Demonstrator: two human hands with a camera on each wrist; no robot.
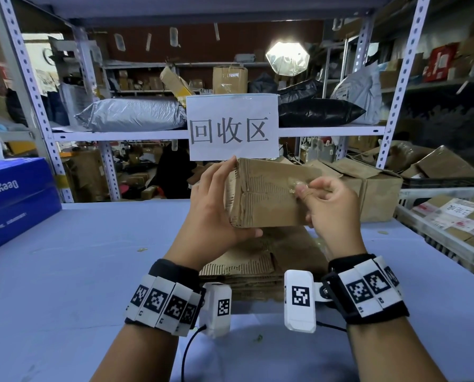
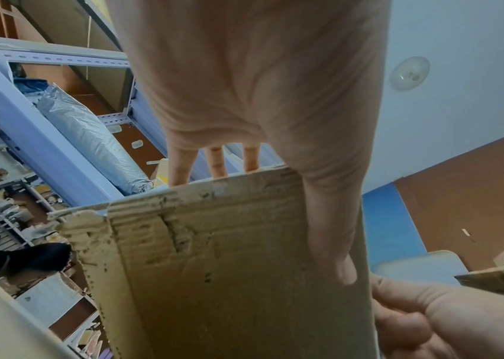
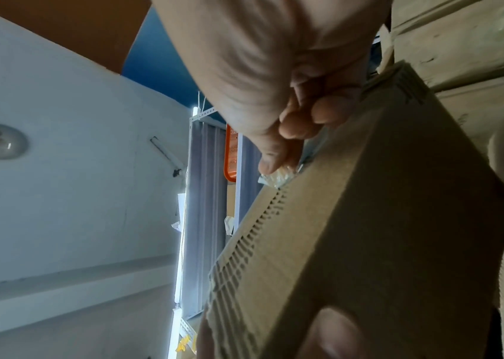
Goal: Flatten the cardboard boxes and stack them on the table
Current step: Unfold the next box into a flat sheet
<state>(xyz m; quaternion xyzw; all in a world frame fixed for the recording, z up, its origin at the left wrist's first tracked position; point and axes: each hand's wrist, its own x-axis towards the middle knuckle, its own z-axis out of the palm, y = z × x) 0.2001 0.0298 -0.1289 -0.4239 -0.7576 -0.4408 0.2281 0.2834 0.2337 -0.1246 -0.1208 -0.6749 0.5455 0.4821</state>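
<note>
I hold a small worn brown cardboard box [image 1: 266,194] in the air above the table. My left hand [image 1: 216,205] grips its left end, fingers over the top edge and thumb under the bottom; the left wrist view shows the thumb lying along the box [image 2: 213,279]. My right hand [image 1: 329,205] pinches a crumpled strip of clear tape [image 1: 295,186] on the box's front face, and the tape [image 3: 277,179] shows at the thumb tip in the right wrist view. Below the box lies a stack of flattened cardboard [image 1: 260,260] on the table.
The blue-covered table [image 1: 92,271] carries a blue carton [image 1: 12,199] at the left, unflattened brown boxes [image 1: 373,188] behind my right hand, and a white crate [image 1: 448,216] of parcels at the right. A paper sign [image 1: 231,126] hangs on the shelf rail ahead.
</note>
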